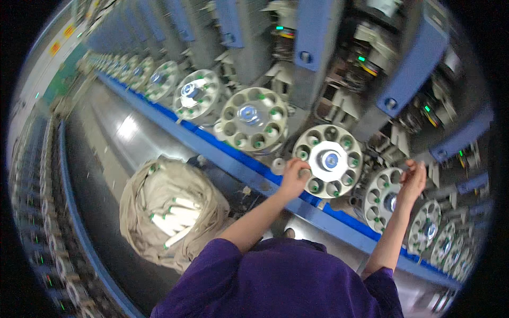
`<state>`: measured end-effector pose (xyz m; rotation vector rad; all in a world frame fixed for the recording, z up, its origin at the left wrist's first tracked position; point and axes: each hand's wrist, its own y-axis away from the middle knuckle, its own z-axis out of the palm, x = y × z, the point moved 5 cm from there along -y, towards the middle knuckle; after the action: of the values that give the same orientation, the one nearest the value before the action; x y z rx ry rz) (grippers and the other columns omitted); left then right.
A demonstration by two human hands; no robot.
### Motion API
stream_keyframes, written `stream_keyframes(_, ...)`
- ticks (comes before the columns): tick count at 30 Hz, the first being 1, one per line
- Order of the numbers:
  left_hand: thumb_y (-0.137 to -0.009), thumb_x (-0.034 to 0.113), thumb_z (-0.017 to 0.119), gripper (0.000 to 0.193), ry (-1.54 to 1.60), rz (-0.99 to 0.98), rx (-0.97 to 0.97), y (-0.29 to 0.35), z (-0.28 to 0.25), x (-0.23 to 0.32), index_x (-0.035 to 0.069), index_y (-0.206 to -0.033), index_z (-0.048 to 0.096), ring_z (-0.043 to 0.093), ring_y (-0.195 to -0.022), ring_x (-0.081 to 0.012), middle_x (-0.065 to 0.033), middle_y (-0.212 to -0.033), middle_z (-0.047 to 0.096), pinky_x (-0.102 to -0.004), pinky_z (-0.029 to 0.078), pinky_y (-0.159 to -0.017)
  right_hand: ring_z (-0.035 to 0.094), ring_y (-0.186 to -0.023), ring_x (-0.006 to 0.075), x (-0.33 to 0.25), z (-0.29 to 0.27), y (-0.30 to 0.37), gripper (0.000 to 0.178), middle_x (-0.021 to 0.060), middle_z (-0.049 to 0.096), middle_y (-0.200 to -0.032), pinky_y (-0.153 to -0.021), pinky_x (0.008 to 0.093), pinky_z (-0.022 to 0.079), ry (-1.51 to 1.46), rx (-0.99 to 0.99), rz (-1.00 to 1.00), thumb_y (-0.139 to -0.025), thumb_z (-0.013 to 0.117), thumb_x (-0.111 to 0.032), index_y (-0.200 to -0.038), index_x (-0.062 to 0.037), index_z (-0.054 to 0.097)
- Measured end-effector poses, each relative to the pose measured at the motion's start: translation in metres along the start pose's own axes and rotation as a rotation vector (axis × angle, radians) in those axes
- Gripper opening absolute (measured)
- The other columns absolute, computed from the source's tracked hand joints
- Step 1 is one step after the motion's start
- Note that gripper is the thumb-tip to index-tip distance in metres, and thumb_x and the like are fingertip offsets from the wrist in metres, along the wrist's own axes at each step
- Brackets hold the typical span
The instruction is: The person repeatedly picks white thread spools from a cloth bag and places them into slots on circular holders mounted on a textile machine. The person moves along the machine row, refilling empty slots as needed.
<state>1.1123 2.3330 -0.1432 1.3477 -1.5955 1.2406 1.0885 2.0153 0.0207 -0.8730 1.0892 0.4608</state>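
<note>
My left hand (295,178) is at the left rim of a round white bobbin magazine (309,183), its fingers curled together over a pocket. Whatever is between those fingers is hidden. Green-tipped bobbins stand in several pockets around the magazine's blue hub (331,160). My right hand (413,183) is raised over the right edge of the neighbouring magazine (376,185). Its fingers are loosely bent and apart, with nothing visible in them. That second magazine also carries green-tipped bobbins.
A beige cloth sack (143,233) to my left holds white bobbins with green ends (168,223). More magazines (254,119) line the blue machine rail (228,151). Blue-grey machine housings (313,37) rise behind them. Another machine row (55,249) runs along the far left.
</note>
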Motion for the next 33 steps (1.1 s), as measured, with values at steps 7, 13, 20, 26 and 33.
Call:
stream_keyframes(7, -0.075, 0.020, 0.065, 0.028, -0.411, 0.011, 0.231, 0.069, -0.094, -0.023, 0.014, -0.101, 0.056, 0.037, -0.117, -0.0363, -0.0144, -0.121, 0.046, -0.0473, 0.030, -0.097, 0.053, -0.072, 0.0169, 0.100, 0.135, 0.064, 0.021, 0.0071, 0.057, -0.093, -0.064, 0.0305, 0.045, 0.637, -1.004, -0.032, -0.077, 0.066, -0.016, -0.090, -0.0056, 0.053)
stream_keyframes(13, -0.066, 0.009, 0.066, 0.022, -0.718, -0.172, 0.796, 0.186, -0.306, -0.070, 0.008, -0.087, 0.059, 0.051, -0.093, -0.0327, -0.0132, -0.092, 0.058, -0.0429, 0.038, -0.083, 0.057, -0.082, 0.0194, 0.043, 0.214, 0.105, 0.020, 0.0091, 0.061, -0.098, -0.070, 0.0314, 0.046, 0.615, -0.997, -0.219, -0.082, 0.061, -0.013, -0.101, -0.0050, 0.059)
stream_keyframes(20, -0.076, 0.008, 0.061, 0.007, -0.522, -0.683, 0.911, 0.328, -0.413, -0.103, 0.002, -0.079, 0.060, 0.059, -0.075, -0.0303, -0.0141, -0.077, 0.061, -0.0375, 0.046, -0.069, 0.063, -0.083, 0.0242, 0.055, 0.331, 0.412, 0.018, 0.0125, 0.065, -0.090, -0.072, 0.0311, 0.049, 0.034, -1.749, -0.026, -0.082, 0.062, -0.017, -0.093, -0.0029, 0.065)
stream_keyframes(26, -0.071, 0.003, 0.057, 0.012, -0.743, -0.235, 0.203, 0.299, -0.383, -0.085, 0.003, -0.081, 0.062, 0.058, -0.086, -0.0304, -0.0120, -0.086, 0.061, -0.0373, 0.047, -0.079, 0.061, -0.086, 0.0331, 0.102, 0.323, 0.498, 0.029, 0.0160, 0.064, -0.090, -0.072, 0.0405, 0.048, 0.858, -2.044, -0.170, -0.077, 0.063, -0.025, -0.098, -0.0059, 0.056)
stream_keyframes(33, -0.072, 0.005, 0.058, 0.045, -0.881, 0.053, -0.494, 0.270, -0.355, -0.104, 0.010, -0.117, 0.052, 0.039, -0.122, -0.0278, -0.0096, -0.131, 0.042, -0.0445, 0.030, -0.103, 0.061, -0.086, 0.0351, 0.114, 0.296, 0.488, 0.044, 0.0170, 0.063, -0.095, -0.076, 0.0413, 0.049, 0.785, -1.744, -0.282, -0.076, 0.063, -0.024, -0.114, -0.0081, 0.050)
